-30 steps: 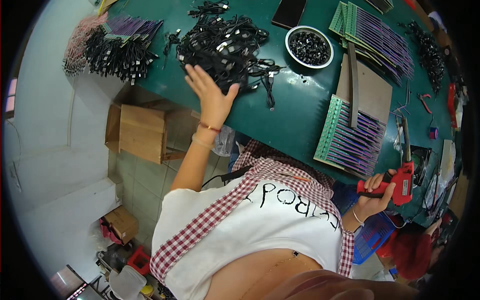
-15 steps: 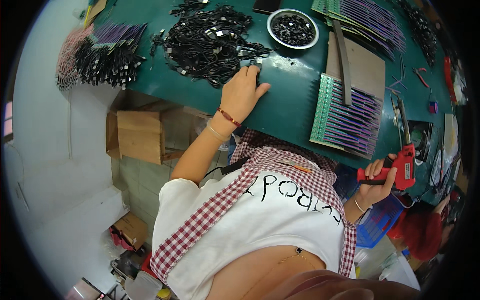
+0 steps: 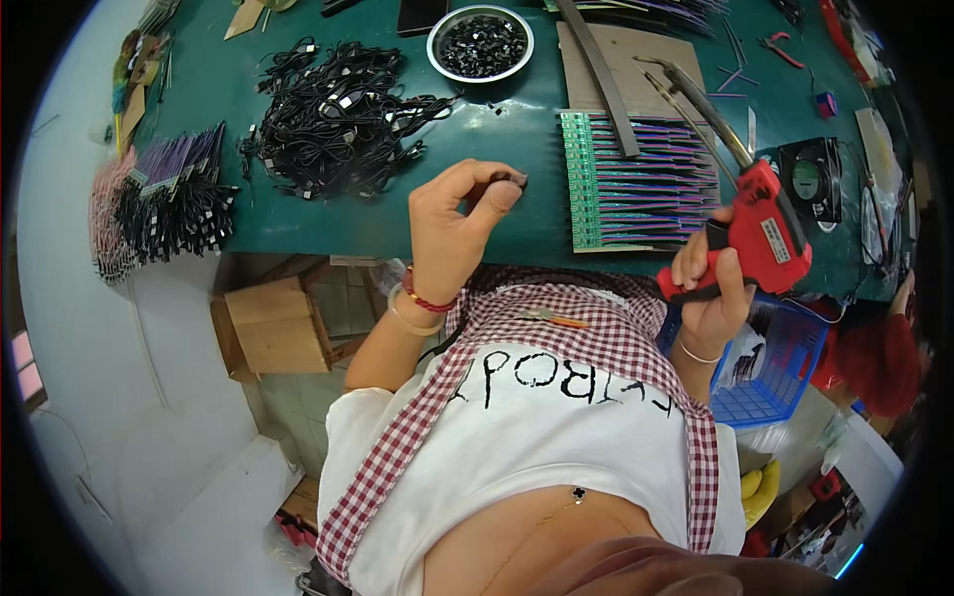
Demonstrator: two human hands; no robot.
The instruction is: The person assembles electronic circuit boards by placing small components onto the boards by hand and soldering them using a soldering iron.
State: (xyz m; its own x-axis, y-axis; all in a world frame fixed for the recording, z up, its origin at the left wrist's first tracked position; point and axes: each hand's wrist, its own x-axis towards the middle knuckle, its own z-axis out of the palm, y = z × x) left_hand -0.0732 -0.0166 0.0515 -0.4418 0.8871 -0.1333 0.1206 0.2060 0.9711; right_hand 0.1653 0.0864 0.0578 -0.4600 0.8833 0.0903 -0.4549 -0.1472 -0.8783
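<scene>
My left hand (image 3: 452,223) is raised over the front of the green table, thumb and forefinger pinched on a small black part (image 3: 516,181), mostly hidden by the fingertips. My right hand (image 3: 717,298) grips a red and black soldering gun (image 3: 763,233) by its handle. The gun's long metal tip points up and left, above the circuit boards. Those green boards (image 3: 581,189) lie side by side in a strip, with purple and black wires (image 3: 656,189) running off to the right. Left of my left hand lies a tangled heap of black USB cables (image 3: 343,124).
A metal bowl (image 3: 447,70) of small black parts stands at the back. A grey bar (image 3: 601,79) lies across cardboard (image 3: 646,50) and the boards. Bundled wires and cables (image 3: 174,204) hang over the left edge. Red-handled pliers (image 3: 785,50) and a black round-centred device (image 3: 810,179) are at right.
My left hand has come away from the cable heap, now pinching a small black part. My right hand has raised the soldering gun toward the boards. The whole view has shifted.
</scene>
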